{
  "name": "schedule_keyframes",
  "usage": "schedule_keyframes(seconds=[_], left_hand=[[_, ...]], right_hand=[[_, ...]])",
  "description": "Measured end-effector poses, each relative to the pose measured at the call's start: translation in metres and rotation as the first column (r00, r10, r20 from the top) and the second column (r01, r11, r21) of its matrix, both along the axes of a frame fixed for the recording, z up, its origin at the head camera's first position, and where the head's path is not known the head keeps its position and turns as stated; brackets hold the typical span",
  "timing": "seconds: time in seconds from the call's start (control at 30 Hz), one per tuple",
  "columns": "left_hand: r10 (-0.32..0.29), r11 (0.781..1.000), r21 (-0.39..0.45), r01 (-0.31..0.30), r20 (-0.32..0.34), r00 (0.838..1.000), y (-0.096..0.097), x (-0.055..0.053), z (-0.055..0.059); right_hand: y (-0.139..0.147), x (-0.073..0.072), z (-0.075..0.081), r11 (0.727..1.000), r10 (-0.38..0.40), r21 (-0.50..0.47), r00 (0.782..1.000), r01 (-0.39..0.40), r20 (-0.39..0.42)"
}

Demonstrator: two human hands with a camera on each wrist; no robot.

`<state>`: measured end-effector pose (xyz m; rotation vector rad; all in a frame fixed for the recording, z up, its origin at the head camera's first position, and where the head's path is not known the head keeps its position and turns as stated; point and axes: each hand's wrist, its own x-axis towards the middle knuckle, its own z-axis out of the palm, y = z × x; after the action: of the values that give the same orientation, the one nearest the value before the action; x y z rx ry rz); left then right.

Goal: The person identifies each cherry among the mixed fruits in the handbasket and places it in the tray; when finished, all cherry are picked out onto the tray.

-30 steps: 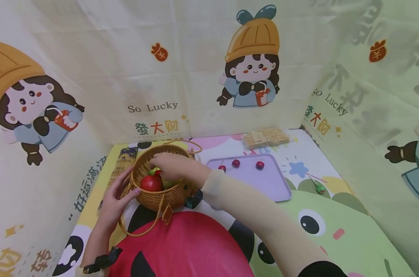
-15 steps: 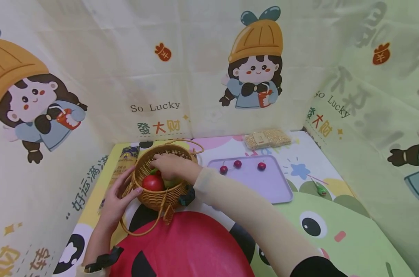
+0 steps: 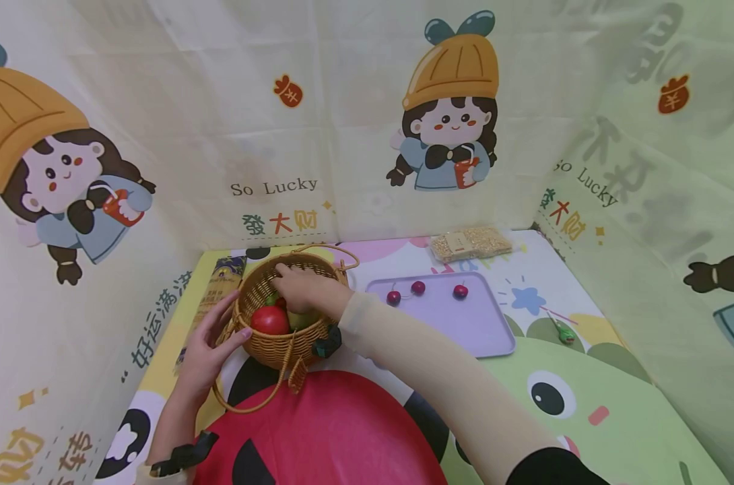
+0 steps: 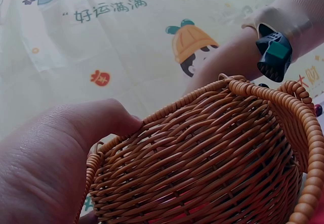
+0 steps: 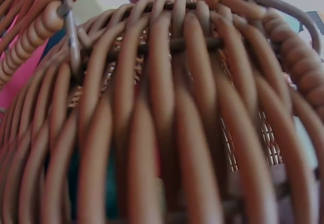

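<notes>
My left hand [image 3: 203, 347] holds the side of a round wicker basket [image 3: 276, 353], its thumb [image 4: 109, 117] lying along the rim in the left wrist view. Inside the basket sit a red, apple-like fruit [image 3: 270, 320] and a greenish fruit [image 3: 302, 319], with a bit of green and red behind them. My right hand [image 3: 309, 289] reaches over the rim into the basket above these fruits. Its fingertips are partly hidden, so what they touch does not show. In the right wrist view the basket's weave [image 5: 162, 82] fills the picture close up.
Right of the basket lies a lilac tray [image 3: 446, 330] with cherries [image 3: 460, 292] on it. A bag of grains [image 3: 471, 243] lies at the back. A printed packet [image 3: 221, 283] is left of the basket, a small green object [image 3: 565, 333] at the right.
My right hand has shifted a little inside the basket, its wrist and cuff moving slightly left. My left hand stays on the basket. The cherries and tray have not moved.
</notes>
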<state>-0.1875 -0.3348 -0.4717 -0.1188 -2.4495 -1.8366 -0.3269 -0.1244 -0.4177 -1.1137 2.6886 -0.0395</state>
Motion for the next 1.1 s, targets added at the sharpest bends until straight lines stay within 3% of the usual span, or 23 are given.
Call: schedule_keyframes(seconds=[0.23,0.43,0.67,0.9,1.1], left_hand=[[0.010,0.998,-0.059,-0.010,-0.002,1.000,-0.001,-0.001,0.000],[0.009,0.998,-0.060,-0.009,-0.002,1.000,-0.001,-0.002,-0.001],[0.009,0.998,-0.056,-0.008,0.004,1.000,-0.001,-0.002,0.000],[0.002,0.999,-0.053,-0.003,-0.013,1.000,0.000,-0.001,-0.001],[0.006,0.999,-0.043,-0.006,-0.005,1.000,-0.001,-0.001,0.000]], right_hand=[[0.001,-0.001,0.002,0.999,-0.010,-0.032,1.000,0.010,-0.001],[0.003,-0.002,0.004,0.997,-0.038,-0.070,0.999,0.037,-0.022],[0.008,-0.006,0.006,0.994,0.009,-0.106,0.996,-0.018,-0.088],[0.016,-0.011,0.008,0.989,0.006,-0.150,1.000,-0.005,0.009],[0.027,-0.013,0.018,0.964,0.043,-0.265,0.999,-0.034,0.026]])
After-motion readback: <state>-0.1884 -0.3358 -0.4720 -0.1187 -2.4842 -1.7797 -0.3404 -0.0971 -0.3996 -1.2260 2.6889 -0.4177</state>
